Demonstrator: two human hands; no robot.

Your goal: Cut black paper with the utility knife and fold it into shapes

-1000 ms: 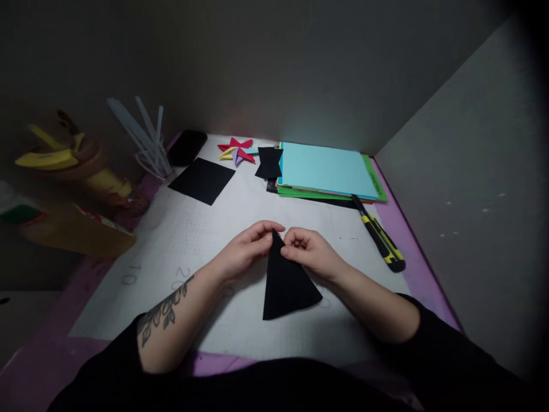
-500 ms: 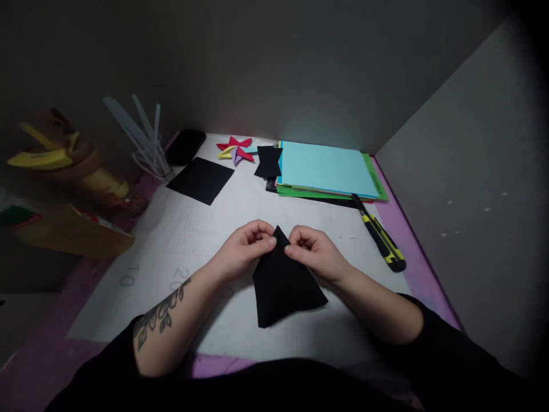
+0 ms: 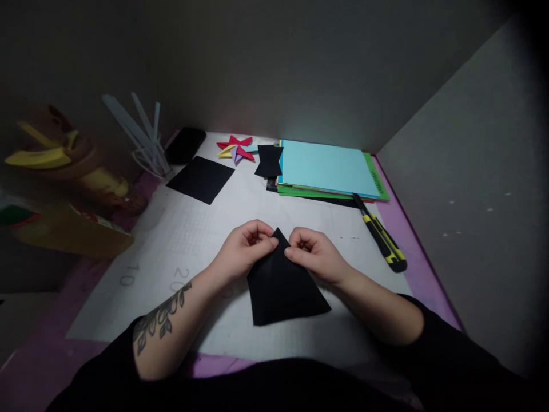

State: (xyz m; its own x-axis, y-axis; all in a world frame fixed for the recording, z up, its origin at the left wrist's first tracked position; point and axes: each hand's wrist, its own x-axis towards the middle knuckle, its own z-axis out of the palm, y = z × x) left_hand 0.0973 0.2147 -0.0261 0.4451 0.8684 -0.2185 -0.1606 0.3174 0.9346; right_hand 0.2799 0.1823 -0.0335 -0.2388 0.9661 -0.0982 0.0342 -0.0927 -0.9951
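Observation:
A sheet of black paper (image 3: 285, 289) hangs between my hands, pointed at its far end and wide at the end near me. My left hand (image 3: 249, 245) pinches its left edge close to the tip, thumb on top. On the right edge, my right hand (image 3: 315, 252) grips the paper between thumb and curled fingers. The fingers underneath are partly hidden. Below the paper lies a white sheet (image 3: 150, 309) marked with pencilled numbers.
A black paper square (image 3: 201, 180), folded colored paper pieces (image 3: 237, 150) and a notched black paper piece (image 3: 269, 161) lie farther back. Right of them are stacked colored papers (image 3: 326, 169) and a yellow-black utility knife (image 3: 381, 237). A holder with white strips (image 3: 148, 149) stands left.
The near end of the black paper has spread wider and flatter, its left edge shifting left. Both hands keep nearly the same place and grip.

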